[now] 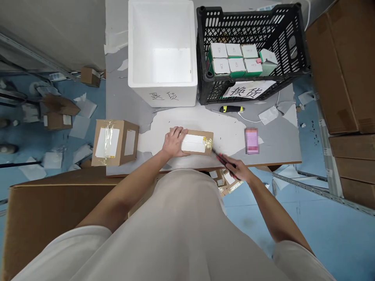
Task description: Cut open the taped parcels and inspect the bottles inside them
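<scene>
A small brown cardboard box [208, 136] with a white label and clear tape lies flat on the table near its front edge. My left hand [175, 143] grips its left end, fingers over the top. In my right hand [238, 169] is a black and red utility knife [225, 160], its tip at the box's taped right end. Whether the blade has entered the tape is too small to tell. Left of my left hand stands a larger taped cardboard box [122, 144] with white labels.
Behind the work area stand a white foam box [172, 95] and a black plastic crate [211, 91] holding several white-green cartons [234, 62]. A yellow-black cutter [232, 109] and a pink blurred item [252, 141] lie on the table [275, 152]. Large cartons [336, 78] stack at right.
</scene>
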Motion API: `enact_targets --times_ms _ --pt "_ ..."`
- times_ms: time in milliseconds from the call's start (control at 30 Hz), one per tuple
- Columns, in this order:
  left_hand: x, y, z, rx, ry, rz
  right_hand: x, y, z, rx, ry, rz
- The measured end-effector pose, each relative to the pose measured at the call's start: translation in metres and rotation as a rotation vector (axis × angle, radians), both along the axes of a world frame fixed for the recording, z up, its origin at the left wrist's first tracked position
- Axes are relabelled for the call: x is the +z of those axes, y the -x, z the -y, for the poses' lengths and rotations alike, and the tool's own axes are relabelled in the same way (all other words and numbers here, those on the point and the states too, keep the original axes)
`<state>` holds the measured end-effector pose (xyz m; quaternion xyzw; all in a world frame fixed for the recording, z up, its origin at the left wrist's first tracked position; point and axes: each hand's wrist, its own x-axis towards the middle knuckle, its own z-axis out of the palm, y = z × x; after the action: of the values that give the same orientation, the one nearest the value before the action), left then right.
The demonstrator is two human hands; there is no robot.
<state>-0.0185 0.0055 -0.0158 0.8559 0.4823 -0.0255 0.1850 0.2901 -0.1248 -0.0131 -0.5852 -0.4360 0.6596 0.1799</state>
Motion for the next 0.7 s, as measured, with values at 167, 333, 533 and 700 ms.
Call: enact_targets --times_ms 167,333,533,700 --pt "0.0 0.0 0.001 0.012 0.001 0.011 0.001 0.002 0.018 -0.034 -0.018 0.035" --pt "0.001 -0.01 0.011 0.305 -0.002 0.012 0.017 -0.028 0.032 -0.239 -0.048 0.077" --pt "0.0 -0.005 0.037 0.618 0.103 0.135 0.0 0.039 -0.004 -0.479 -0.103 -0.142" --pt "-0.008 0.014 0.08 0.519 0.273 0.359 -0.014 0.119 -0.043 -0.393 -0.089 -0.18"
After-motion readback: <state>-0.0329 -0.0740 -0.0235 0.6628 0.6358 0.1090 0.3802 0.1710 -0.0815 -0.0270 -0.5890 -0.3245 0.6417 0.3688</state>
